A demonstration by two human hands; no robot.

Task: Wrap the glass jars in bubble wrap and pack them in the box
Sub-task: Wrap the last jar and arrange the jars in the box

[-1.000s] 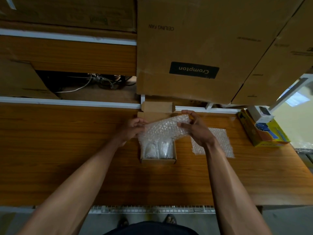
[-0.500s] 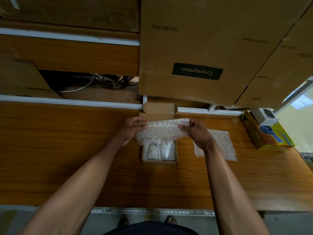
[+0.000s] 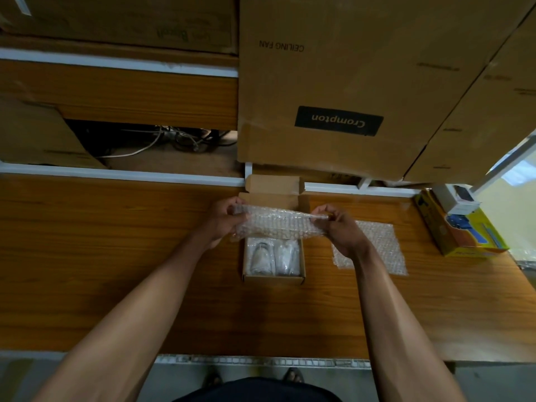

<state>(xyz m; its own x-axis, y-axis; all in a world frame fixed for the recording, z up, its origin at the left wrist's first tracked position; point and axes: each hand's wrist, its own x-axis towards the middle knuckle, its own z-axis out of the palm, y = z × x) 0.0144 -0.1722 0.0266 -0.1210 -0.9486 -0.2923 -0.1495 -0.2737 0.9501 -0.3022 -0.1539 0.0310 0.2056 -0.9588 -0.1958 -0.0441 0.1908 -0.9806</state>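
Note:
A small open cardboard box (image 3: pixel 272 280) sits on the wooden table with its lid flap (image 3: pixel 274 184) standing up at the far side. Two jars wrapped in bubble wrap (image 3: pixel 272 256) lie side by side inside it. Above the box's far half I hold a folded sheet of bubble wrap (image 3: pixel 280 223) stretched between both hands. My left hand (image 3: pixel 224 220) pinches its left end and my right hand (image 3: pixel 338 227) pinches its right end.
Another flat bubble wrap sheet (image 3: pixel 377 248) lies on the table right of the box. A yellow carton (image 3: pixel 464 236) with a white tape dispenser on it sits at the far right. Large cardboard cartons (image 3: pixel 348 82) stand behind the table.
The sheet hung loosely over the box before; both hands have pulled it out sideways into a narrower, flatter band, the right hand moving right.

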